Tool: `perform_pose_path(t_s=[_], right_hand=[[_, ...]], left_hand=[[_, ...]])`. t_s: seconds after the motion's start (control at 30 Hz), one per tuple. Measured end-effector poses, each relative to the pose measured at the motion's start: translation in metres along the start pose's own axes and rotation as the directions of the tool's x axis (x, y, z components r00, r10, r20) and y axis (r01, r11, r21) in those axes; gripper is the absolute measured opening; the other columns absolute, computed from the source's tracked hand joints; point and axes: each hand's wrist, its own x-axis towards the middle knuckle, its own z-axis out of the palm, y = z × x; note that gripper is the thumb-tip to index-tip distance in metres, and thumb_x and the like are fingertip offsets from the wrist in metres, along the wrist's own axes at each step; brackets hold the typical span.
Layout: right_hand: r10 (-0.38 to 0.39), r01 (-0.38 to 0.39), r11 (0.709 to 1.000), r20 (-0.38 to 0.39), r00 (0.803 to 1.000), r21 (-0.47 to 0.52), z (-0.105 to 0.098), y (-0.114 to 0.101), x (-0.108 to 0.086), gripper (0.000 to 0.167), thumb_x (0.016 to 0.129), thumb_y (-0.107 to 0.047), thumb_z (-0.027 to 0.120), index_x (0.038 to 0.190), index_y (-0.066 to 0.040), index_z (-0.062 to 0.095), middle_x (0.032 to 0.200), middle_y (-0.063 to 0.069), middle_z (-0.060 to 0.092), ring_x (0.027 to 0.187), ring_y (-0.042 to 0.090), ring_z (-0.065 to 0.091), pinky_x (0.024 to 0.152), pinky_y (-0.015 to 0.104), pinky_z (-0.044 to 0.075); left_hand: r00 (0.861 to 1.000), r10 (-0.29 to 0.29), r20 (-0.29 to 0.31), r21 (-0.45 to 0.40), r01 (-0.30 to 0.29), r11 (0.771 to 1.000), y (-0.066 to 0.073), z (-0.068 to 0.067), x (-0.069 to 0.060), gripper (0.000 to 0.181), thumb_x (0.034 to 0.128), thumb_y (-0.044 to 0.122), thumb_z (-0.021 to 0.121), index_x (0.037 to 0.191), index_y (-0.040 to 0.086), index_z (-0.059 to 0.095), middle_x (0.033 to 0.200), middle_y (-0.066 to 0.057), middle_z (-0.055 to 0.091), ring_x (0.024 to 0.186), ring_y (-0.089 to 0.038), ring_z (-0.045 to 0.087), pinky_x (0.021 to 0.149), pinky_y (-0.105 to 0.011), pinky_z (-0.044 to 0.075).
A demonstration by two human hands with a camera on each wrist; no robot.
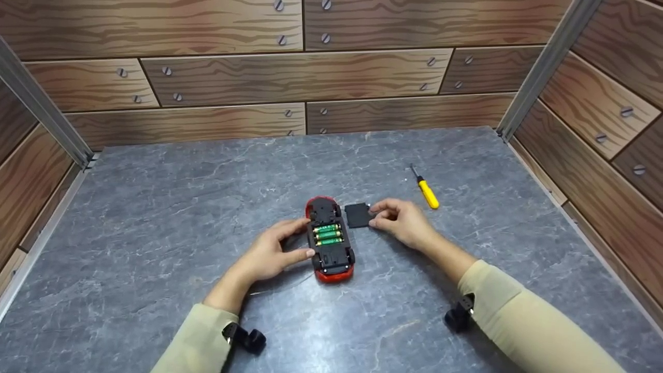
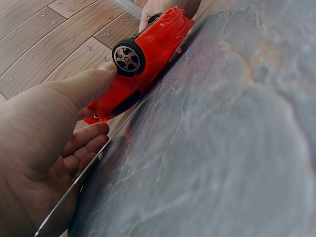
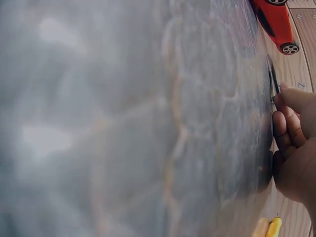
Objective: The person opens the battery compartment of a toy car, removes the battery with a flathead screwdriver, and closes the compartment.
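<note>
Toy car: one, red; I saw it lying wheels-up near the middle of the grey table [image 1: 207, 181], and the car [image 1: 332, 256] pointed away from me.
Batteries: I counted three green batteries [image 1: 328, 234], side by side across its underside.
Left hand: the relaxed left hand [image 1: 267, 254] touched the car's left side, its thumb on a wheel [image 2: 129, 58].
Right hand: the right hand [image 1: 404, 224] pinched the right edge of the cover between thumb and forefinger.
Cover: one black, squarish cover [image 1: 356, 215], just right of the car, a narrow strip of table between.
Screwdriver: one yellow-handled screwdriver [image 1: 427, 192], beyond the right hand and apart from it.
Edges: the far and side edges lay well away from the car; I had wide tabletop left and right.
Lettering: marks on the batteries were too small for me to read.
</note>
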Motion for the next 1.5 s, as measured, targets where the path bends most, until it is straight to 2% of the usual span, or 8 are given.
perform_pose_path(t_s=[0.27,0.4,0.53,0.67,0.8,0.93,1.1,1.5], right_hand=[[-0.035,0.036,0.996,-0.010,0.999,0.087,-0.009,-0.001,-0.005,0.029,0.091,-0.005,0.083,0.117,0.003,0.074,0.092,0.009,0.077,0.078,0.011,0.064,0.066,0.017,0.050],[-0.082,0.096,0.987,-0.115,0.990,0.130,-0.023,-0.004,-0.004,0.029,0.090,-0.001,0.083,0.115,0.008,0.073,0.095,0.015,0.077,0.081,0.008,0.066,0.073,0.017,0.053],[-0.091,0.132,0.979,-0.248,0.964,0.153,-0.041,-0.004,0.001,0.027,0.090,0.002,0.082,0.114,0.008,0.073,0.098,0.020,0.077,0.081,0.006,0.067,0.075,0.017,0.054],[-0.051,0.116,0.979,-0.345,0.937,0.168,-0.059,0.002,0.008,0.033,0.090,0.002,0.082,0.121,0.008,0.070,0.107,0.025,0.075,0.087,0.004,0.067,0.078,0.016,0.053],[-0.005,0.067,0.987,-0.387,0.922,0.147,-0.072,0.017,0.014,0.044,0.092,0.001,0.081,0.132,0.010,0.064,0.122,0.031,0.070,0.098,0.004,0.065,0.085,0.015,0.051],[0.038,0.012,0.992,-0.382,0.923,0.126,-0.081,0.023,0.013,0.048,0.095,0.000,0.078,0.138,0.010,0.060,0.130,0.033,0.066,0.108,0.013,0.064,0.095,0.021,0.051],[0.086,-0.046,0.991,-0.341,0.936,0.125,-0.089,0.040,0.016,0.055,0.097,-0.007,0.078,0.145,0.007,0.056,0.136,0.031,0.063,0.122,0.038,0.062,0.096,0.020,0.048],[0.185,-0.157,0.979,-0.233,0.955,0.133,-0.099,0.061,0.015,0.067,0.098,-0.018,0.080,0.153,0.003,0.049,0.143,0.029,0.060,0.127,0.038,0.058,0.095,0.019,0.048]], left_hand=[[1.000,0.013,-0.008,0.016,-0.013,1.000,-0.001,0.001,0.001,0.072,0.0906,0.033,0.086,0.154,0.015,0.057,0.152,-0.010,0.058,0.142,-0.031,0.051,0.122,-0.053,0.035],[1.000,0.016,-0.010,0.022,-0.015,1.000,0.000,0.001,0.001,0.072,0.0904,0.033,0.086,0.154,0.016,0.057,0.152,-0.009,0.058,0.141,-0.030,0.051,0.122,-0.052,0.035],[1.000,0.015,-0.008,0.020,-0.015,1.000,0.001,0.001,0.001,0.073,0.0903,0.033,0.086,0.155,0.016,0.057,0.152,-0.010,0.058,0.142,-0.031,0.051,0.122,-0.053,0.034],[1.000,0.005,-0.007,0.008,-0.005,1.000,0.000,0.000,0.001,0.074,0.0904,0.034,0.086,0.155,0.017,0.056,0.153,-0.010,0.057,0.142,-0.032,0.050,0.123,-0.055,0.033],[1.000,-0.002,-0.009,0.002,0.002,1.000,-0.001,0.000,0.001,0.074,0.0904,0.035,0.086,0.155,0.017,0.056,0.154,-0.011,0.056,0.143,-0.033,0.049,0.123,-0.057,0.032],[1.000,-0.001,-0.010,0.008,0.001,1.000,-0.001,-0.001,0.000,0.074,0.0902,0.036,0.086,0.155,0.017,0.056,0.154,-0.010,0.056,0.143,-0.033,0.050,0.123,-0.057,0.032],[1.000,0.006,-0.007,0.019,-0.006,1.000,-0.001,-0.003,0.001,0.073,0.0906,0.035,0.086,0.155,0.016,0.057,0.153,-0.010,0.057,0.143,-0.032,0.050,0.122,-0.056,0.033],[1.000,0.000,-0.003,0.013,0.000,1.000,0.000,0.000,0.000,0.074,0.0906,0.035,0.086,0.155,0.016,0.056,0.154,-0.011,0.056,0.143,-0.034,0.050,0.122,-0.058,0.033]])
